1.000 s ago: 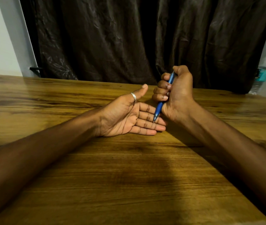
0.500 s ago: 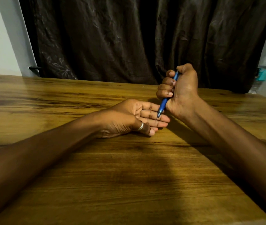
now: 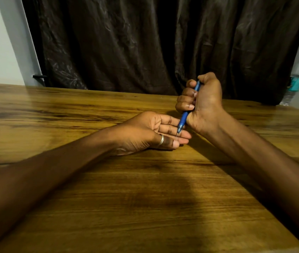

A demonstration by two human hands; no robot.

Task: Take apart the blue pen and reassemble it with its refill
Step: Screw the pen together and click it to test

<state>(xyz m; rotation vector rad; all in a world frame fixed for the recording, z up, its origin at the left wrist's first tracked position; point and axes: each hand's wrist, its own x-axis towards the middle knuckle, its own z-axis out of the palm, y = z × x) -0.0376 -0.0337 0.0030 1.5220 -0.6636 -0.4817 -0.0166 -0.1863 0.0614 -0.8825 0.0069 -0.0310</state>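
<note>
My right hand is closed in a fist around the blue pen, which stands nearly upright with its tip pointing down. Most of the barrel is hidden inside the fist; only the top end and the lower grip with the tip show. The tip touches, or nearly touches, the fingers of my left hand. That hand rests on the wooden table, fingers stretched toward the right and thumb, with a ring on it, folded in front. It holds nothing.
A dark curtain hangs behind the table's far edge. A clear water bottle with a teal label stands at the far right, beyond the table. A pale wall shows at the left.
My left hand has rolled from palm-up to its side, the thumb folding down over the fingers. My right hand with the pen has shifted slightly right; the tip stays at the left fingers.
</note>
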